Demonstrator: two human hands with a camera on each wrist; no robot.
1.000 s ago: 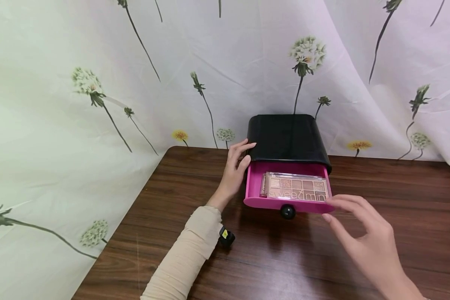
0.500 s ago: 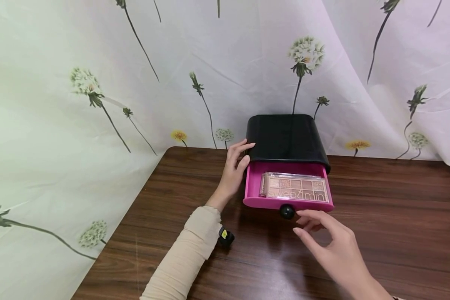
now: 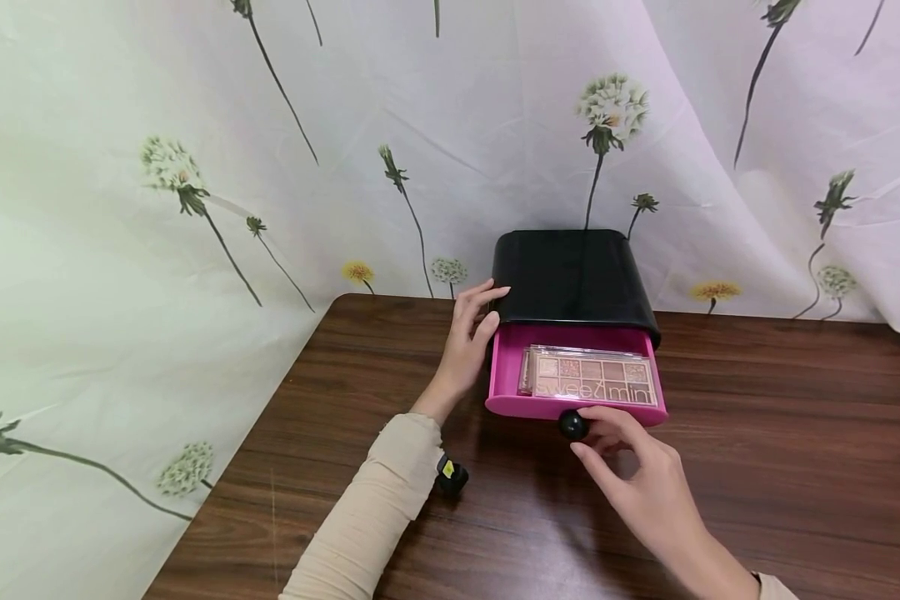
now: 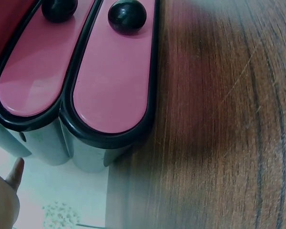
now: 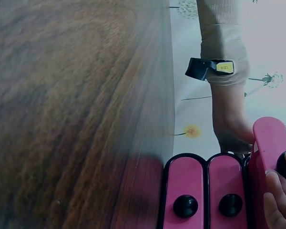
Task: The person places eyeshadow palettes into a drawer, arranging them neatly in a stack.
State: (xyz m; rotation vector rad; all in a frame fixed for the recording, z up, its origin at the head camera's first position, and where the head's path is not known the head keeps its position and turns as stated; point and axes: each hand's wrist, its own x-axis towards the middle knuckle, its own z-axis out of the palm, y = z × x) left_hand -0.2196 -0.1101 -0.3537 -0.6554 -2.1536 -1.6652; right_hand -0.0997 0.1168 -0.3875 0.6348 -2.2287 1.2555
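A black drawer box [image 3: 573,275] stands at the back of the table, its pink top drawer [image 3: 508,367] pulled out. Inside lies a clear-lidded eyeshadow palette [image 3: 596,375] overlapping another flat case. My right hand [image 3: 648,483] has its index finger and thumb around the black round drawer knob [image 3: 573,425], pinching it. In the right wrist view, its fingers [image 5: 276,191] show close against the drawer front. My left hand [image 3: 465,346] rests with loosely extended fingers against the box's left side, fingertips at the top edge; the left wrist view shows only part of that hand [image 4: 2,200].
Two lower pink drawers [image 5: 185,176] with black knobs are closed beneath the top one. The box stands on a dark wooden table [image 3: 360,367], against a white dandelion-print cloth [image 3: 450,125]. A small black device [image 3: 452,475] is strapped at the left wrist.
My right hand has moved left from the drawer's right front corner to the knob and taken hold of it. The left hand, box and palette stay where they were.
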